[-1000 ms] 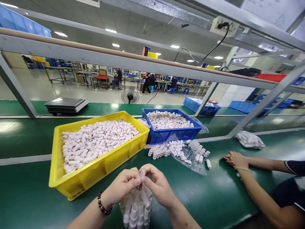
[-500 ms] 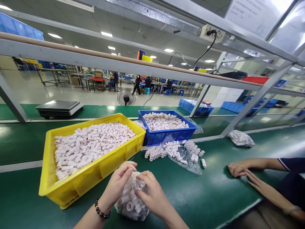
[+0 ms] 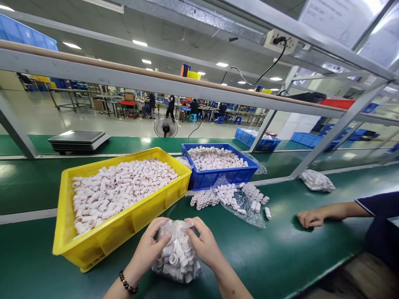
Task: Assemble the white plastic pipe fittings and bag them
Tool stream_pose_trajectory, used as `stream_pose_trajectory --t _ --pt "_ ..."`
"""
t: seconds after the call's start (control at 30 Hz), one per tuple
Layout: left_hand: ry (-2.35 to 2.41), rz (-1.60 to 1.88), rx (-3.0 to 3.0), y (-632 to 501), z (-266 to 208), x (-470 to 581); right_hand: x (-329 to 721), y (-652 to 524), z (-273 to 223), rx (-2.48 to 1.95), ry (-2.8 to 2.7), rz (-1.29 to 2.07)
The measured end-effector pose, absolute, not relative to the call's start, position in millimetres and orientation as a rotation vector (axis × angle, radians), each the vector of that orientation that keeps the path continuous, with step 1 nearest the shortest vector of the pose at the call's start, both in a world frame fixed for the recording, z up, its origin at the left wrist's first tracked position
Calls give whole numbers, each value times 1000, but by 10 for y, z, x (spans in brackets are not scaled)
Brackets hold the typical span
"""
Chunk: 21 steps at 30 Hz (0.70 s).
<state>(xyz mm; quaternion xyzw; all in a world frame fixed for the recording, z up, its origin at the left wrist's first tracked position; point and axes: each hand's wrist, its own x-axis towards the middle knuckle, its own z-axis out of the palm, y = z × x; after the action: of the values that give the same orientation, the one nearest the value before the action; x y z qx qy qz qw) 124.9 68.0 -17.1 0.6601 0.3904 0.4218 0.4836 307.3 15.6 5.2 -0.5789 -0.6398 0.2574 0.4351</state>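
Note:
A clear plastic bag (image 3: 178, 259) full of white pipe fittings stands on the green table in front of me. My left hand (image 3: 152, 243) grips the upper left of the bag, fingers and thumb closed on the film. On the other side, my right hand (image 3: 202, 241) pinches its top right edge. Behind the bag is a yellow bin (image 3: 131, 222) heaped with white fittings. To its right sits a blue bin (image 3: 215, 178) filled with similar short white pieces.
Loose white fittings (image 3: 204, 200) and an opened plastic bag (image 3: 254, 218) lie before the blue bin. Another filled bag (image 3: 317, 181) rests farther right. A co-worker's hand (image 3: 311, 219) leans on the table at right. A scale (image 3: 77, 140) stands behind the yellow bin.
My hands have moved apart to the two upper corners of the bag, spreading its top. One of the co-worker's hands has drawn back out of view.

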Motion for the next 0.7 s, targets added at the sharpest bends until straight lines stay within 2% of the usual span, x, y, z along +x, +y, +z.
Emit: stream_pose_trajectory --t 0.37,0.7 --pt "909 1010 1750 689 -155 1416 3044 256 43 -1493 -1717 571" --pt "881 976 1820 487 133 1379 2968 54 198 -1339 -1768 489"
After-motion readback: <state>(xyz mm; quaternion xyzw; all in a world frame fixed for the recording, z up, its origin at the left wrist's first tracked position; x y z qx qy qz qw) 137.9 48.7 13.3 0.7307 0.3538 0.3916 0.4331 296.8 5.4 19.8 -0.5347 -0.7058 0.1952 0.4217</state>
